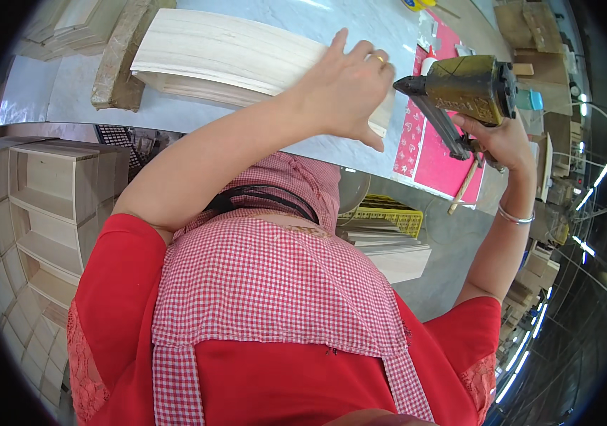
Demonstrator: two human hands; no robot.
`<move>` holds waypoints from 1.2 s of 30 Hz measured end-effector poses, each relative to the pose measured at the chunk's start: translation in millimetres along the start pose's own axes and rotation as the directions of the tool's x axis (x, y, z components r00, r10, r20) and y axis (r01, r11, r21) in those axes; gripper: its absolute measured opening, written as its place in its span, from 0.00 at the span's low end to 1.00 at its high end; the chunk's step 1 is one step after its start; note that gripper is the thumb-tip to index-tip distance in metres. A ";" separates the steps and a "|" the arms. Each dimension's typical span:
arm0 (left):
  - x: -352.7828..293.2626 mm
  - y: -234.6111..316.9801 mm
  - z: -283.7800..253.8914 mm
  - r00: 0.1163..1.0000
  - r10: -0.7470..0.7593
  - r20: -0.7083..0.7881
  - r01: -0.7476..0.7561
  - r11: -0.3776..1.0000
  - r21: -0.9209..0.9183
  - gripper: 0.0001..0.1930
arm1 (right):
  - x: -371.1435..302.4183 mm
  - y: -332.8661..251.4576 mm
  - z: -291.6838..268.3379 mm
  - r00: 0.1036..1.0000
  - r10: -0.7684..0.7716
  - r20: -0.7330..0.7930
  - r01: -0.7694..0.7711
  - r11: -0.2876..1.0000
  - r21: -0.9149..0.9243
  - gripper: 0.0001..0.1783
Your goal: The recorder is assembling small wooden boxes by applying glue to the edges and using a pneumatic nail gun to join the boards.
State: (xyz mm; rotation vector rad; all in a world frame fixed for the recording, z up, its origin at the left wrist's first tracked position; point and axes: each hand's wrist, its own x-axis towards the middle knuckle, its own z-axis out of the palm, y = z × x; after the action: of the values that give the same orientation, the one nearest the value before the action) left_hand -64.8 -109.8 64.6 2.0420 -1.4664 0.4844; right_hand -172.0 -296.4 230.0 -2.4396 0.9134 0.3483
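A long, pale wooden box [232, 53] lies lengthwise on the worktable in front of me. My left hand [346, 89] spans its right end from above, fingers spread toward the far edge and thumb down by the near edge. It covers part of that end. Wrapped round the handle of a nail gun [463, 89], my right hand [498, 138] holds the tool up at the table's right side. The dark nose of the nail gun points left, close to my left fingertips. Whether it touches the box I cannot tell.
A worn brown block [122, 60] stands by the box's left end. Pink patterned sheeting [445, 160] covers the table's right part, with a thin stick [464, 186] on it. Stacked wooden boxes [48, 213] fill the left side. A yellow crate [388, 213] sits below the table.
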 end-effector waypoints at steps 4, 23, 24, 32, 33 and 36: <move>-48.2 18.5 -19.6 0.960 0.261 -0.106 -0.280 0.916 -0.286 0.23 | -7.0 44.1 7.1 0.934 -0.323 -0.155 0.331 0.943 0.028 0.21; -60.3 -1.6 38.2 0.899 -0.104 0.426 0.181 0.973 -0.144 0.25 | -65.8 76.3 -6.4 0.973 -0.071 -0.218 0.105 0.984 0.146 0.27; -65.9 3.8 30.0 0.902 -0.111 0.416 0.190 0.970 -0.153 0.25 | -63.8 75.9 -8.3 0.969 -0.112 -0.219 0.138 0.985 0.107 0.28; -119.4 -78.7 -58.9 0.772 -0.539 0.338 0.382 -0.032 -0.924 0.17 | -44.8 52.4 -3.4 0.936 -0.281 -0.211 0.297 0.954 0.048 0.28; -115.3 -100.6 -51.1 0.763 -0.507 0.402 0.400 -0.118 -0.909 0.19 | -40.4 44.3 -2.6 0.926 -0.323 -0.194 0.338 0.940 0.047 0.27; -88.3 -139.2 -32.9 0.781 -0.432 0.451 0.438 -0.137 -0.888 0.26 | -27.1 14.0 -1.7 0.905 -0.415 -0.092 0.409 0.909 -0.075 0.24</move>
State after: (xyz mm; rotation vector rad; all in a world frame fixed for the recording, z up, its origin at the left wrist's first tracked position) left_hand 38.4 8.6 4.3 1.0645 -0.5017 -0.7590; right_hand -201.4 -291.8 237.2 -2.6389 0.4077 0.0898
